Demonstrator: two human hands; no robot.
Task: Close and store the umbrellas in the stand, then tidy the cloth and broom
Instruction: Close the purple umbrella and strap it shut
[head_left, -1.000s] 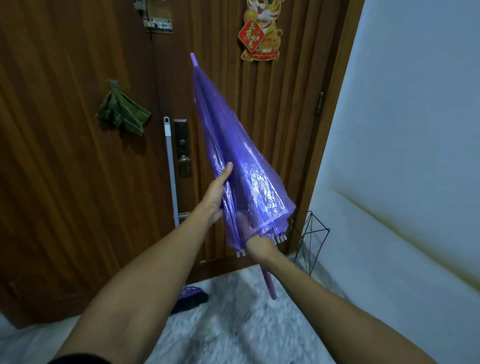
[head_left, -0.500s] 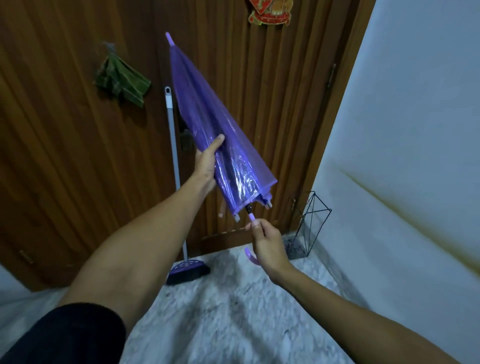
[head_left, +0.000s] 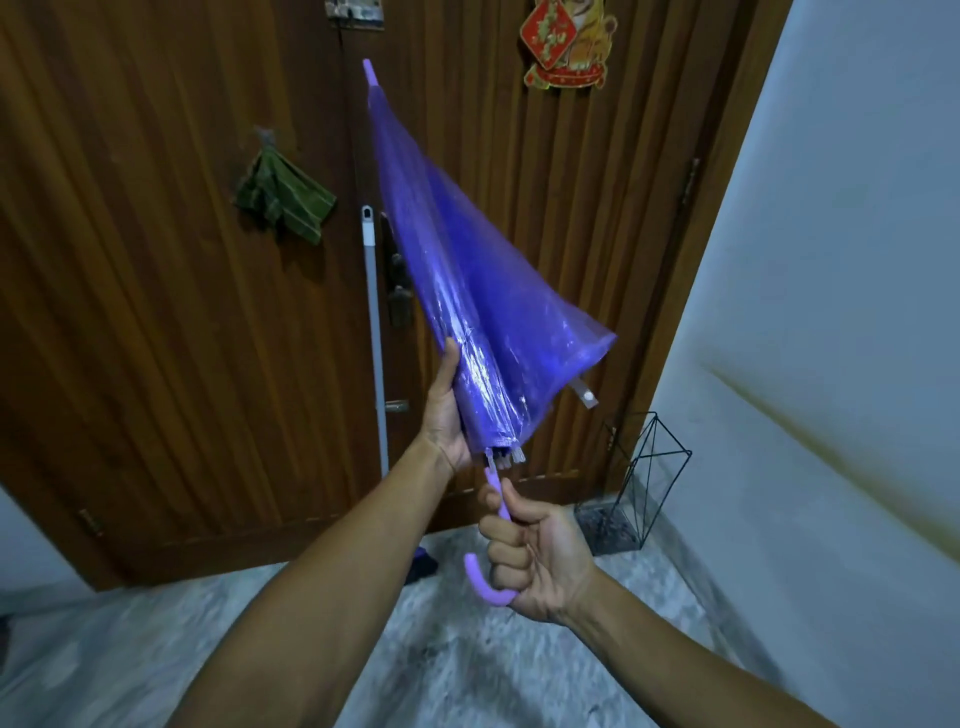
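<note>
A folded purple see-through umbrella (head_left: 457, 270) points tip-up in front of the wooden door. My left hand (head_left: 447, 415) wraps around the lower canopy near the rib ends. My right hand (head_left: 530, 556) is closed on the lilac hooked handle below. One canopy flap with its white fastening strap (head_left: 586, 394) sticks out loose to the right. A black wire umbrella stand (head_left: 636, 483) sits on the floor in the corner, right of my hands. A green striped cloth (head_left: 283, 200) hangs on the door. A grey-handled broom (head_left: 375, 332) leans against the door, its dark head partly behind my left arm.
The wooden door (head_left: 156, 312) fills the background, with a red and gold decoration (head_left: 569, 44) high up. A pale wall (head_left: 831, 260) runs along the right. The floor (head_left: 467, 665) is grey marble.
My right hand slid from under the canopy down onto the hooked handle. My left hand moved lower on the canopy, and the folds are gathered tighter except one flap.
</note>
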